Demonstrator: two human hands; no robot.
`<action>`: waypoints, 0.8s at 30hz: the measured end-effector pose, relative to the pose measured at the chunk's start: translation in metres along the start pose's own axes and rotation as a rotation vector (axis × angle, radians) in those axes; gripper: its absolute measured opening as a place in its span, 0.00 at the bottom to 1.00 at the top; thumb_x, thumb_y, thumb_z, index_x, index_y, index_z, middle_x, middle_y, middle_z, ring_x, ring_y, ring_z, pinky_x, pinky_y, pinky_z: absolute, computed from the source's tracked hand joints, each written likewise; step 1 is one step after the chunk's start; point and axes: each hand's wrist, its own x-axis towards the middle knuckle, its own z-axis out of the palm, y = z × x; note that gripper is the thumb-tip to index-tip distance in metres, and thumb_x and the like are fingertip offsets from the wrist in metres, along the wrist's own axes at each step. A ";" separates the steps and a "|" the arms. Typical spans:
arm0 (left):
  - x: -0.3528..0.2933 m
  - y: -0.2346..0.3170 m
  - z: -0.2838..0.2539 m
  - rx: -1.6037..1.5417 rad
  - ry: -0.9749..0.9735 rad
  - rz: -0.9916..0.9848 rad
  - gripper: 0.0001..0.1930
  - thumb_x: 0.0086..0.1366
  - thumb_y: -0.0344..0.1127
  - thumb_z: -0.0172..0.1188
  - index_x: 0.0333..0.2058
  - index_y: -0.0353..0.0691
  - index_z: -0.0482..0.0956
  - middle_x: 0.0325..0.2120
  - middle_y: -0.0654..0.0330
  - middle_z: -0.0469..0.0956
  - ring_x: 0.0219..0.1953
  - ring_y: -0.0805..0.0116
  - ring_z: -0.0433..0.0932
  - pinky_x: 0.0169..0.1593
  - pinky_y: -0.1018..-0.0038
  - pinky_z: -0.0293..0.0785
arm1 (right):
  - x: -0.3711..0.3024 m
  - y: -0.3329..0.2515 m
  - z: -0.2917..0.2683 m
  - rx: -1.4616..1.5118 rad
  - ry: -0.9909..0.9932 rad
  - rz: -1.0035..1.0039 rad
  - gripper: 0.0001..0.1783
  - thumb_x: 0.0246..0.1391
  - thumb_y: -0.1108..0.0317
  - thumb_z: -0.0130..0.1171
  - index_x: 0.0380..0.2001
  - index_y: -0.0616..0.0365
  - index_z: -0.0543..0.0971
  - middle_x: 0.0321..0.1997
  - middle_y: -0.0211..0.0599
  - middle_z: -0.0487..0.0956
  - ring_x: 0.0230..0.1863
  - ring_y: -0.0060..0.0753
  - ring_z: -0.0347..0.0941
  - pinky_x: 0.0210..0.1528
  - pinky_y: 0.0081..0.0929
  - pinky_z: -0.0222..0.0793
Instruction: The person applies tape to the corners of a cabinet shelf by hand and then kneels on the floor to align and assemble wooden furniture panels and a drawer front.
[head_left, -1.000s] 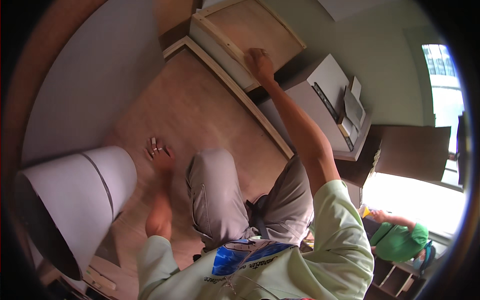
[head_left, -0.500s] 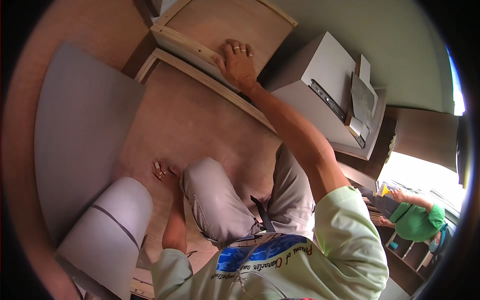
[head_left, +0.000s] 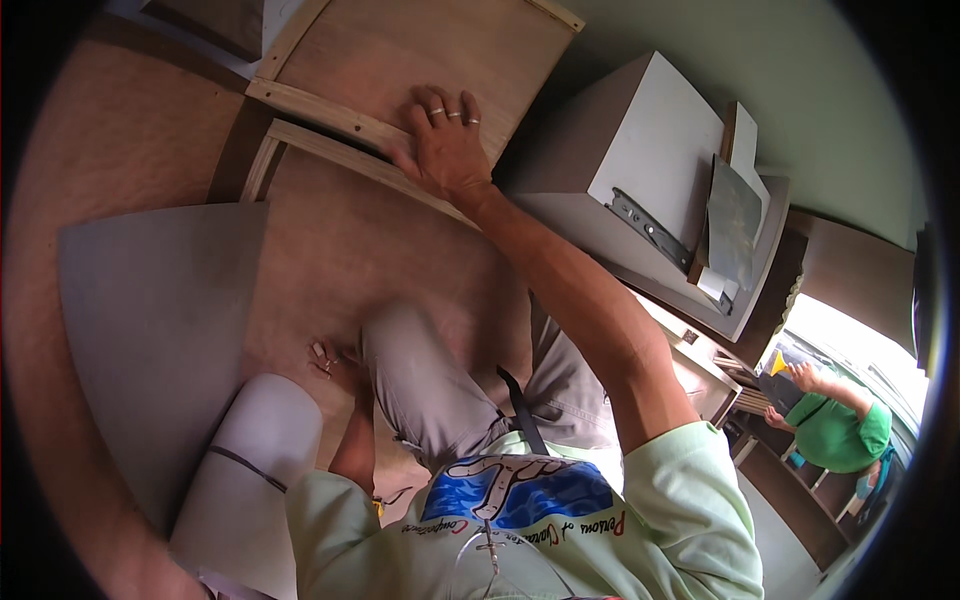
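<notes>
My right hand rests on a wooden panel with a raised light-wood frame at the upper middle. Its fingers, with rings on them, are spread over the panel, and the thumb lies by the frame's near edge. Below that stands a second framed wooden panel, a wide brown board in front of my knees. My left hand is low beside my left knee, nearest to this board. Its ringed fingers are apart with nothing visible in them; the knee partly covers the hand.
At the left stand a grey curved sheet and a light roll with a dark strap. To the right, a white cabinet box carries a metal drawer slide. Beyond it, a person in green holds a yellow tool.
The view has shifted and turned a little, so most things sit at different places. My right hand is still on the framed panel, and my left hand remains beside the knee.
</notes>
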 end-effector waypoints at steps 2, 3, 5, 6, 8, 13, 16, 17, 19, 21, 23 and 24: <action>-0.002 -0.003 0.000 -0.017 0.018 0.022 0.26 0.61 0.36 0.51 0.58 0.35 0.62 0.60 0.44 0.62 0.67 0.47 0.53 0.66 0.42 0.40 | 0.000 0.000 -0.002 -0.009 -0.075 0.016 0.31 0.48 0.47 0.61 0.51 0.55 0.68 0.61 0.42 0.62 0.66 0.44 0.53 0.66 0.59 0.44; -0.003 -0.004 -0.001 -0.006 0.013 0.029 0.26 0.62 0.36 0.50 0.58 0.35 0.62 0.60 0.44 0.62 0.67 0.46 0.53 0.66 0.42 0.40 | 0.000 -0.001 -0.003 -0.014 -0.113 0.021 0.33 0.46 0.47 0.62 0.51 0.54 0.68 0.61 0.43 0.62 0.66 0.45 0.52 0.66 0.60 0.43; -0.003 -0.007 -0.002 0.013 0.006 0.035 0.25 0.62 0.37 0.48 0.57 0.34 0.62 0.59 0.43 0.62 0.66 0.45 0.54 0.66 0.41 0.40 | -0.002 0.000 0.003 -0.073 -0.121 0.020 0.35 0.44 0.48 0.65 0.53 0.52 0.67 0.62 0.43 0.61 0.67 0.46 0.51 0.66 0.61 0.42; -0.003 -0.003 -0.003 0.011 0.017 0.033 0.25 0.62 0.37 0.47 0.56 0.34 0.63 0.59 0.43 0.62 0.66 0.45 0.54 0.66 0.41 0.41 | -0.002 0.000 0.006 -0.106 -0.125 0.014 0.37 0.43 0.49 0.66 0.54 0.51 0.66 0.62 0.43 0.60 0.67 0.47 0.50 0.66 0.61 0.42; 0.004 0.006 -0.010 0.004 0.038 0.029 0.24 0.62 0.37 0.46 0.56 0.34 0.63 0.60 0.44 0.62 0.67 0.45 0.53 0.66 0.41 0.41 | 0.001 -0.001 0.004 -0.087 -0.133 0.013 0.38 0.41 0.51 0.67 0.55 0.49 0.65 0.62 0.43 0.60 0.68 0.47 0.50 0.67 0.61 0.41; 0.003 0.006 -0.021 -0.009 0.005 -0.010 0.23 0.61 0.36 0.45 0.55 0.35 0.64 0.61 0.46 0.60 0.68 0.47 0.50 0.65 0.42 0.41 | 0.001 -0.008 -0.005 -0.064 -0.173 0.007 0.40 0.39 0.55 0.68 0.57 0.48 0.64 0.64 0.43 0.58 0.69 0.47 0.48 0.68 0.59 0.39; 0.003 0.010 -0.024 -0.014 -0.008 -0.013 0.23 0.62 0.35 0.45 0.55 0.35 0.64 0.61 0.47 0.60 0.69 0.47 0.48 0.66 0.42 0.39 | 0.003 -0.007 -0.007 -0.039 -0.166 0.002 0.40 0.38 0.55 0.67 0.57 0.49 0.64 0.64 0.44 0.58 0.69 0.48 0.48 0.68 0.59 0.39; 0.002 0.012 -0.024 -0.003 -0.017 -0.026 0.23 0.62 0.36 0.44 0.55 0.35 0.64 0.61 0.47 0.60 0.69 0.47 0.48 0.66 0.42 0.39 | 0.002 -0.006 -0.007 -0.049 -0.160 -0.013 0.40 0.38 0.55 0.66 0.57 0.49 0.64 0.65 0.43 0.58 0.69 0.47 0.48 0.68 0.59 0.40; 0.004 0.012 -0.027 0.006 -0.015 -0.025 0.23 0.62 0.36 0.44 0.56 0.35 0.64 0.61 0.46 0.59 0.69 0.47 0.47 0.66 0.42 0.38 | 0.001 -0.009 -0.008 -0.048 -0.163 -0.009 0.40 0.38 0.54 0.66 0.57 0.48 0.64 0.65 0.43 0.58 0.69 0.47 0.48 0.68 0.59 0.40; -0.003 0.008 -0.028 -0.003 0.005 0.002 0.24 0.63 0.37 0.43 0.57 0.34 0.64 0.61 0.46 0.59 0.69 0.47 0.46 0.66 0.42 0.38 | 0.000 -0.009 -0.009 -0.039 -0.165 0.001 0.40 0.38 0.54 0.66 0.57 0.48 0.65 0.64 0.43 0.58 0.68 0.46 0.49 0.67 0.59 0.41; -0.003 0.006 -0.024 0.016 -0.006 -0.004 0.24 0.63 0.38 0.43 0.57 0.34 0.63 0.62 0.46 0.58 0.69 0.47 0.46 0.67 0.42 0.37 | 0.001 -0.008 -0.009 -0.020 -0.171 0.014 0.41 0.37 0.54 0.66 0.57 0.48 0.65 0.64 0.42 0.59 0.68 0.46 0.49 0.67 0.59 0.41; -0.004 0.004 -0.028 0.032 -0.017 -0.009 0.25 0.64 0.38 0.43 0.58 0.34 0.63 0.63 0.46 0.58 0.69 0.46 0.46 0.67 0.42 0.37 | 0.000 -0.009 -0.009 -0.020 -0.165 0.015 0.41 0.37 0.54 0.67 0.57 0.47 0.65 0.64 0.42 0.59 0.68 0.46 0.49 0.67 0.59 0.41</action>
